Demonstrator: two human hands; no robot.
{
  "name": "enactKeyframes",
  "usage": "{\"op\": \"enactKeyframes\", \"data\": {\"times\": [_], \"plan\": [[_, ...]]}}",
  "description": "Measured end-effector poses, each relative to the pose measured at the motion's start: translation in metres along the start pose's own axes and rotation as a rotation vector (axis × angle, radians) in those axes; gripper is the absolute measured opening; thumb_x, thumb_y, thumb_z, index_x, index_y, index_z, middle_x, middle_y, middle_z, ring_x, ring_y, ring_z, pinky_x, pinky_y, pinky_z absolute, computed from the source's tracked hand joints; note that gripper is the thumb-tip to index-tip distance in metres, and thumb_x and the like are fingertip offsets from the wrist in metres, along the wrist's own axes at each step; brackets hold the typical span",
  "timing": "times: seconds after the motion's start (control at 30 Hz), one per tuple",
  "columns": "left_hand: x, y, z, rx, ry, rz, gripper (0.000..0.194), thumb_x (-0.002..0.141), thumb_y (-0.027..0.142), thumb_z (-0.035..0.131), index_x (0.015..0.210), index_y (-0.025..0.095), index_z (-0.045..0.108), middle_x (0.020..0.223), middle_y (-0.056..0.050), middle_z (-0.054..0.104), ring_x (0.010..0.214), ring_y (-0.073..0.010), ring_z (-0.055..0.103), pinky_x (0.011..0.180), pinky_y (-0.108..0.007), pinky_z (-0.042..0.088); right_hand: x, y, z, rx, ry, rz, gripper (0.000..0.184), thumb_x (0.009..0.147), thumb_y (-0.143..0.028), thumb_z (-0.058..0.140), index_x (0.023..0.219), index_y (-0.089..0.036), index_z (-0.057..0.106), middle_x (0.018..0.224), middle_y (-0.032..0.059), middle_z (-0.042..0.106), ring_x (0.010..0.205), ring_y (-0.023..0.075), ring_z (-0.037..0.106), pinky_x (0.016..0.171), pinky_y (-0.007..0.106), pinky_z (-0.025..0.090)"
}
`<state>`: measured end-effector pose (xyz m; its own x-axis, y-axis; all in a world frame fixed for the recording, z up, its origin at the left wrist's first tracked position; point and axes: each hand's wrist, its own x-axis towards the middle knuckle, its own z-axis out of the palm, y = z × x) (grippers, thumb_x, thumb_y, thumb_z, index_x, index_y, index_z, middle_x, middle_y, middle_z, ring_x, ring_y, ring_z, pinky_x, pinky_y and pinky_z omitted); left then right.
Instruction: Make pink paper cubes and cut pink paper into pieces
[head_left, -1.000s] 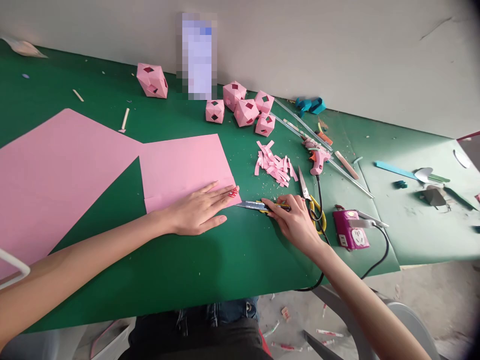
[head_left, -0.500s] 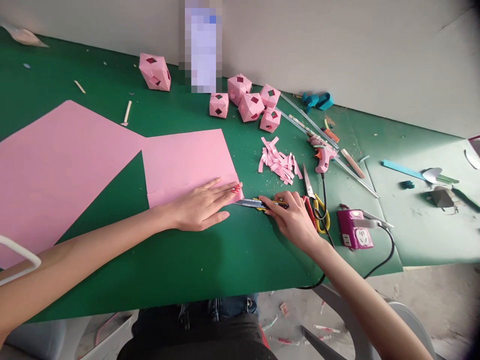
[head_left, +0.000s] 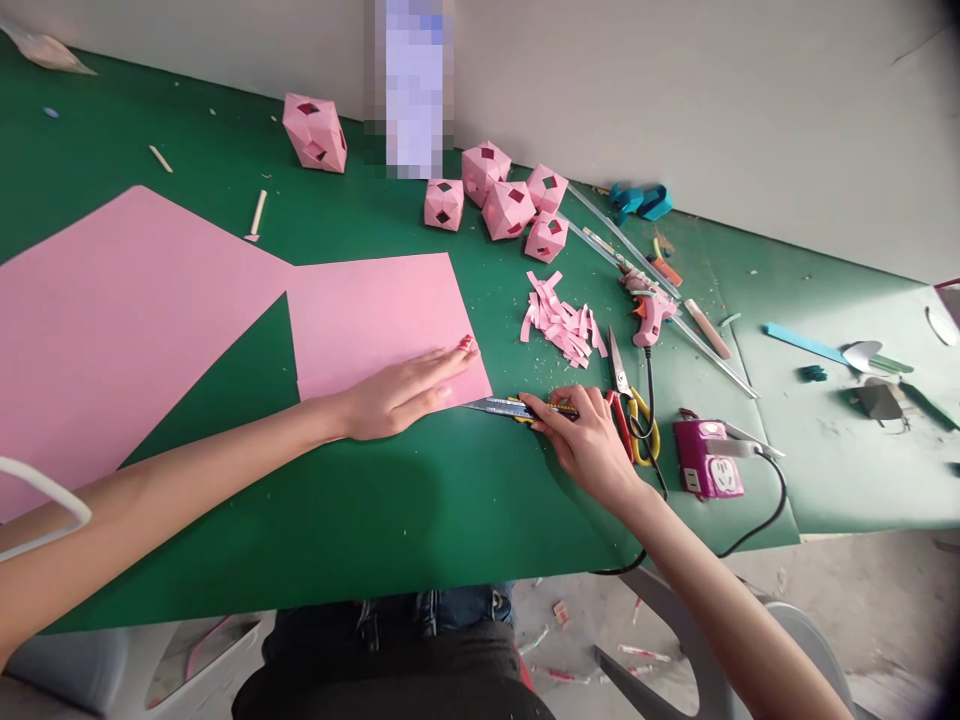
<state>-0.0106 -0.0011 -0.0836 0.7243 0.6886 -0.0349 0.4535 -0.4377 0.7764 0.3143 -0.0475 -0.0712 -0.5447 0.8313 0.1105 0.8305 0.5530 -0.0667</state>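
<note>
My left hand (head_left: 397, 395) lies on the lower part of a pink paper sheet (head_left: 375, 310), its fingers stretched out toward the right edge. A small red patterned mark or wrap shows near one fingertip. In my right hand (head_left: 581, 430) is a utility knife (head_left: 517, 408) with its blade out, held low over the table and pointing left. The blade's tip is by the sheet's bottom right corner; whether it touches the paper I cannot tell. A larger pink sheet (head_left: 135, 320) extends to the left, meeting the smaller one at a corner.
Folded pink paper shapes (head_left: 508, 210) stand near the wall, with a pile of pink strips (head_left: 562, 320) before them. Scissors (head_left: 621, 370), pliers-like red handles (head_left: 619, 425), a pink glue gun (head_left: 651, 310) and a purple power socket (head_left: 706, 460) with cables lie to the right.
My left hand has shifted slightly up the sheet and turned more onto its side, uncovering the bottom right corner. The knife stays nearly in place. The whole view has tilted a little.
</note>
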Motion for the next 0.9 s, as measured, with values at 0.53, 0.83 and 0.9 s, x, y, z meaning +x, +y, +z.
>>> {"op": "enactKeyframes", "data": {"times": [0.53, 0.83, 0.9], "plan": [[0.011, -0.019, -0.007, 0.463, 0.008, 0.291, 0.05, 0.112, 0.032, 0.037, 0.159, 0.021, 0.049, 0.161, -0.008, 0.052, 0.155, -0.0218, 0.044, 0.131, -0.04, 0.034, 0.003, 0.002, -0.001, 0.017, -0.04, 0.032, 0.04, 0.109, -0.031, 0.046, 0.144, -0.036, 0.065, 0.115, 0.0118, 0.062, 0.1, 0.0273, 0.052, 0.084, 0.043, 0.045], [0.01, -0.036, -0.008, 0.489, -0.096, 0.237, 0.053, 0.11, 0.041, 0.037, 0.162, 0.032, 0.042, 0.174, 0.0, 0.025, 0.165, -0.0197, 0.02, 0.136, -0.046, 0.012, 0.007, 0.001, -0.001, 0.048, -0.039, 0.032, 0.04, 0.109, -0.031, 0.048, 0.144, -0.036, 0.066, 0.114, 0.0118, 0.061, 0.101, 0.0279, 0.05, 0.087, 0.045, 0.048], [0.011, -0.034, -0.008, 0.493, -0.105, 0.231, 0.053, 0.11, 0.041, 0.037, 0.162, 0.032, 0.043, 0.174, 0.0, 0.025, 0.165, -0.0191, 0.02, 0.136, -0.045, 0.011, 0.008, -0.001, 0.0, 0.049, -0.031, 0.019, 0.04, 0.109, -0.031, 0.047, 0.144, -0.035, 0.066, 0.113, 0.012, 0.061, 0.1, 0.0278, 0.049, 0.084, 0.043, 0.048]]}}
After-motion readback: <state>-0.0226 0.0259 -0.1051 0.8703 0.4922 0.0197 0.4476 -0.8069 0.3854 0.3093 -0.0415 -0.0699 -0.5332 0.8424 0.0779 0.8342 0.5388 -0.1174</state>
